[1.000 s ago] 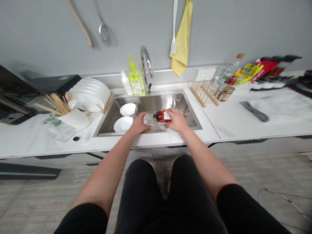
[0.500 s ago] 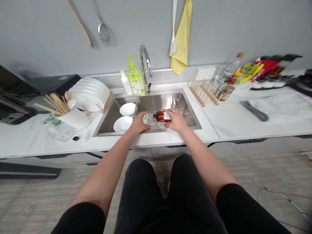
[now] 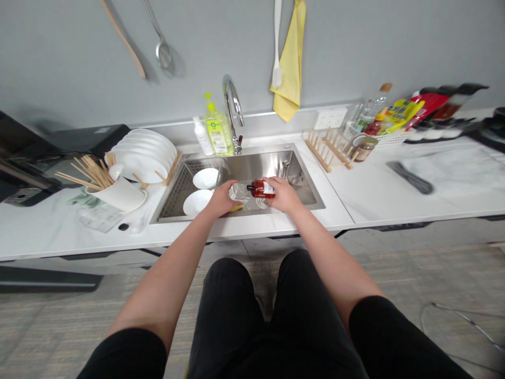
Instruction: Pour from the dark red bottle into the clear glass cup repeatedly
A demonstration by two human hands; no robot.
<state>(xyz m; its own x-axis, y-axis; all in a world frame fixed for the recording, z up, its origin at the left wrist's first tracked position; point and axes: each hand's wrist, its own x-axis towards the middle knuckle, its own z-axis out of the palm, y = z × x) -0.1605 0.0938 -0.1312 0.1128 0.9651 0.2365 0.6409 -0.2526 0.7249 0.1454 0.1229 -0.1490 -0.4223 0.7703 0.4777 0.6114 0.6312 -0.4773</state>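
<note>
**Q:** What are the hands doing?

**A:** Both are low over a steel sink (image 3: pixel 252 158). The right hand (image 3: pixel 284 193) is closed around the end of a brown bottle (image 3: pixel 257 188), which lies on its side with its neck pointing left. The left hand (image 3: pixel 223 199) is curled over a clear plastic object (image 3: pixel 239 191). It touches the bottle's neck, but I cannot tell what it is. A yellow sponge (image 3: pixel 236 208) shows just under that hand.

**Q:** Any writing?

**A:** The bottle's white label (image 3: pixel 269 188) is too small to read. So is the label on the green dish soap (image 3: pixel 218 130) behind the sink.

**Q:** What's nearby?

**A:** Two white bowls (image 3: pixel 197 202) sit in the sink, just left of the left hand, beside a faucet (image 3: pixel 232 100) rising behind them.
</note>
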